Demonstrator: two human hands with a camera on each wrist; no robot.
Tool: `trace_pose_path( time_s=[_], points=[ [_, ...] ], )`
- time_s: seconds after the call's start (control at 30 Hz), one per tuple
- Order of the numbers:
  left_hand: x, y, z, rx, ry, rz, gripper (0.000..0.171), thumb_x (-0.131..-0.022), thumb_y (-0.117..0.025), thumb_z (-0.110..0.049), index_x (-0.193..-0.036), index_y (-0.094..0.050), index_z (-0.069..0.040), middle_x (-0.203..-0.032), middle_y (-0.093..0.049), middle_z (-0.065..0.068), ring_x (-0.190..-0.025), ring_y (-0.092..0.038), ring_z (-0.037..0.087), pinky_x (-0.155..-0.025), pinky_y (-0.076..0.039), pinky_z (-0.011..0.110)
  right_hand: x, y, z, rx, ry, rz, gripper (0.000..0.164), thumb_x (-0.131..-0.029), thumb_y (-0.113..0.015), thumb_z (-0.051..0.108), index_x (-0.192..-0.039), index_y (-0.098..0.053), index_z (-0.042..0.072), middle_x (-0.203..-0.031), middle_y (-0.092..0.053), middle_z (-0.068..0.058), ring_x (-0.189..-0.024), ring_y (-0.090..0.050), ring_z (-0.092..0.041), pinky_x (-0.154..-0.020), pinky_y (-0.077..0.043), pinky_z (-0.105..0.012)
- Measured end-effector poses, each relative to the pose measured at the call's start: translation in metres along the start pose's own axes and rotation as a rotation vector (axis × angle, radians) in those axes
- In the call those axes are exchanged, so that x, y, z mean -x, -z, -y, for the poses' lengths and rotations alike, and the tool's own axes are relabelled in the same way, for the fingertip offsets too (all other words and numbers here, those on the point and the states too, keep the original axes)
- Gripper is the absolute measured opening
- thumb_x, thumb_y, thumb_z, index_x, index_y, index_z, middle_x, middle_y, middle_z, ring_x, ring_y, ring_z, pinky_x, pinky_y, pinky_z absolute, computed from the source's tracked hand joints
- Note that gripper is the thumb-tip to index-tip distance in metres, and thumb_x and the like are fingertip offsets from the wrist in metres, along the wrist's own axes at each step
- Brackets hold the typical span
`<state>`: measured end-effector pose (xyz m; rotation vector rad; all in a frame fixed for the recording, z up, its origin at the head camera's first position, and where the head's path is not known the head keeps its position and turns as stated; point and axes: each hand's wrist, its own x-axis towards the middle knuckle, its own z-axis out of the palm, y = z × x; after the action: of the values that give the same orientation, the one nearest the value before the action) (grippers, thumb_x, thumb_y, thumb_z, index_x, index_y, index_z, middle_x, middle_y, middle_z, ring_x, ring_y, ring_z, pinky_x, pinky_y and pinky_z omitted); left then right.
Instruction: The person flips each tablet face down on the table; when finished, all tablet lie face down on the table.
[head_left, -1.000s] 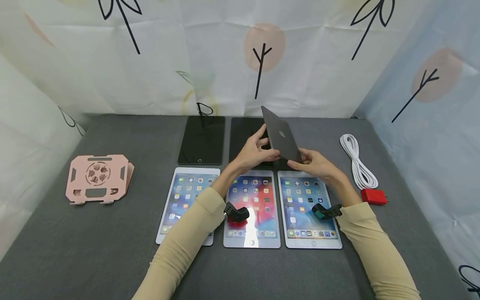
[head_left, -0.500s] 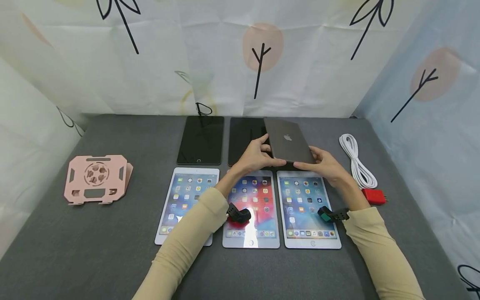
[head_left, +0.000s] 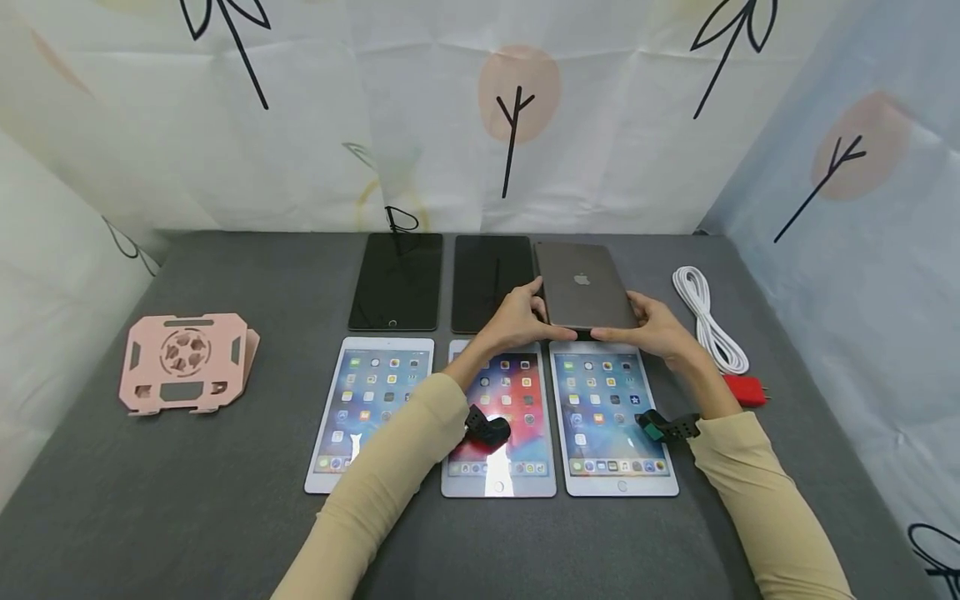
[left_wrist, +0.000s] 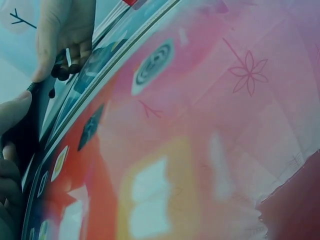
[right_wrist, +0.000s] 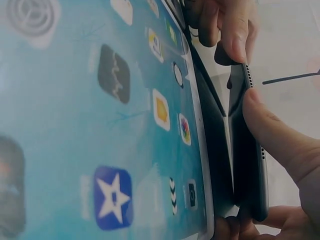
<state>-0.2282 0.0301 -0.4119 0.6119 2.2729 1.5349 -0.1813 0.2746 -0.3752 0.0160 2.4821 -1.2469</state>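
A dark grey tablet (head_left: 588, 292) with an apple logo is held back side up at the back of the table. My left hand (head_left: 517, 321) grips its left side, thumb along the near edge. Across from it my right hand (head_left: 656, 329) holds the right side, thumb on that same edge. In the right wrist view the tablet (right_wrist: 257, 170) shows edge-on, with a narrow wedge of space between it and a dark surface below. Two black tablets lie to its left, the middle one (head_left: 491, 283) nearest my left fingers and another (head_left: 397, 283) farther off.
Three white tablets with lit screens, left (head_left: 371, 408), middle (head_left: 498, 467) and right (head_left: 615, 417), lie in front under my forearms. A pink stand (head_left: 183, 362) is far left. Right stand a coiled white cable (head_left: 708, 321) and red plug adapter (head_left: 745, 390).
The grey tablet has come down from a steep tilt to nearly flat, its back turned upward. Both hands moved slightly toward me and to the right with it.
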Motion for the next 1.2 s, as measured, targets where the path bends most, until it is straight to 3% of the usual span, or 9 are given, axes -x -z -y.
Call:
trace_pose_path(
  time_s=[0.07,0.27,0.43,0.53,0.87,1.0,1.2],
  points=[
    [-0.001,-0.002,0.0,-0.028,-0.001,0.002,0.117,-0.08,-0.089,-0.025,-0.162,-0.011,0.003,-0.058,-0.054,-0.006,-0.055,-0.049,0.008,-0.092,-0.049,0.025,0.0,0.001,-0.001,0.02,-0.007,-0.002,0.107,-0.094,-0.074,0.034,-0.163,-0.001,-0.002,-0.154,-0.041,-0.034,-0.133,-0.051,-0.045,-0.113,-0.04,-0.061],
    [-0.005,-0.005,0.0,-0.145,0.015,-0.004,0.117,-0.08,-0.089,-0.029,-0.162,-0.013,0.004,-0.056,-0.055,-0.007,-0.051,-0.049,0.006,-0.074,-0.045,0.017,-0.003,0.002,-0.003,0.085,-0.023,-0.014,0.108,-0.093,-0.075,0.035,-0.162,-0.001,-0.004,-0.145,-0.045,-0.036,-0.127,-0.052,-0.044,-0.112,-0.039,-0.063],
    [-0.007,-0.006,-0.002,-0.219,0.042,0.009,0.116,-0.081,-0.088,-0.032,-0.162,-0.014,0.004,-0.056,-0.055,-0.007,-0.05,-0.047,0.004,-0.075,-0.045,0.019,-0.007,0.002,-0.005,0.122,-0.031,-0.014,0.111,-0.092,-0.077,0.034,-0.161,0.001,-0.006,-0.152,-0.036,-0.041,-0.132,-0.046,-0.048,-0.114,-0.036,-0.066],
    [-0.007,-0.006,-0.003,-0.237,0.064,0.018,0.115,-0.081,-0.088,-0.032,-0.162,-0.015,0.004,-0.057,-0.055,-0.006,-0.05,-0.047,0.004,-0.079,-0.046,0.019,-0.009,0.001,-0.006,0.147,-0.032,-0.013,0.113,-0.091,-0.077,0.034,-0.161,0.001,-0.007,-0.154,-0.031,-0.042,-0.134,-0.044,-0.049,-0.115,-0.034,-0.067],
    [-0.011,-0.007,-0.005,-0.226,0.12,0.024,0.117,-0.079,-0.09,-0.033,-0.162,-0.015,0.002,-0.059,-0.058,-0.005,-0.049,-0.049,0.004,-0.066,-0.045,0.017,-0.012,0.001,-0.009,0.243,-0.047,-0.026,0.114,-0.089,-0.077,0.039,-0.159,-0.002,-0.01,-0.156,-0.012,-0.045,-0.141,-0.026,-0.055,-0.115,-0.032,-0.067],
    [-0.012,-0.006,-0.006,-0.228,0.145,0.031,0.118,-0.079,-0.089,-0.033,-0.163,-0.014,0.001,-0.059,-0.059,-0.005,-0.049,-0.05,0.005,-0.066,-0.044,0.017,-0.014,0.001,-0.008,0.249,-0.055,-0.021,0.114,-0.089,-0.078,0.038,-0.159,-0.002,-0.011,-0.156,-0.013,-0.044,-0.144,-0.023,-0.055,-0.117,-0.029,-0.068],
    [-0.016,-0.005,-0.008,-0.276,0.172,0.04,0.105,-0.087,-0.082,-0.034,-0.162,-0.018,0.001,-0.052,-0.051,-0.005,-0.042,-0.04,0.005,-0.049,-0.034,0.02,-0.016,0.0,-0.005,0.232,-0.066,-0.027,0.113,-0.089,-0.078,0.036,-0.159,-0.003,-0.011,-0.157,-0.01,-0.045,-0.145,-0.021,-0.057,-0.117,-0.029,-0.068]
  ],
)
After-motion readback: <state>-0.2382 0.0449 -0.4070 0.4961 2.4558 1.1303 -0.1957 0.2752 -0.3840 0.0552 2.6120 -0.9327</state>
